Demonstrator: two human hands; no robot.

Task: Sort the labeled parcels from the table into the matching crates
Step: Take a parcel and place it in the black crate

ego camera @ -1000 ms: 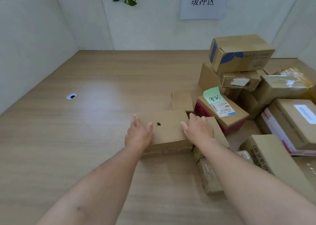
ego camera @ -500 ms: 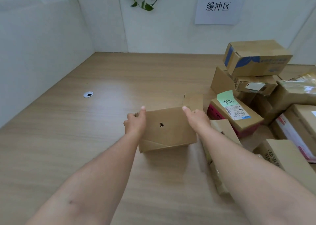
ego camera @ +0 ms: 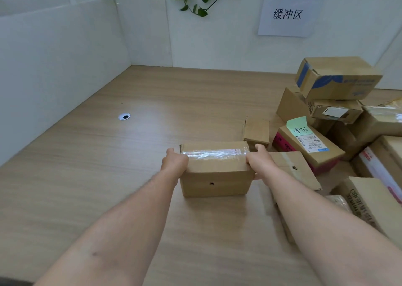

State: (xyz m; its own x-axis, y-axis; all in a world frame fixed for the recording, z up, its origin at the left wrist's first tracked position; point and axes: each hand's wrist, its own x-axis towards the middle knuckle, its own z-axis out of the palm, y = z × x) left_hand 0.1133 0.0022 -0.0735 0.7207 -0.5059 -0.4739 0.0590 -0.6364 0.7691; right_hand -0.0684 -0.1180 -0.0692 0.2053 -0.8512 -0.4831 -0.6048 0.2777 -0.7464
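The table [ego camera: 104,177] fills the view, with white panels [ego camera: 54,52] along its left and far edges. A pile [ego camera: 339,120] of closed cardboard parcels crowds its right edge, stacked highest toward the far right corner; their contents are hidden. 2 bare forearms reach from the near edge toward the table's middle, nearly parallel, the right one passing above a flat parcel [ego camera: 293,170] at the pile's near left side.

Between the hands is 1 box [ego camera: 215,177], at the middle of the table just left of the pile. Its taped top faces up and a front face with 1 small hole faces the person; I cannot tell whether its bottom touches the table. The left hand [ego camera: 175,162] grips its left end, thumb at the far top corner. The right hand [ego camera: 258,161] grips the right end, thumb raised, a fingertip showing at the lower side.

A sign [ego camera: 287,13] hangs on the far wall. A small box [ego camera: 256,131] stands just beyond the right hand. A green note [ego camera: 297,125] lies on a labelled parcel in the pile. A grommet [ego camera: 124,116] sits near the left edge.
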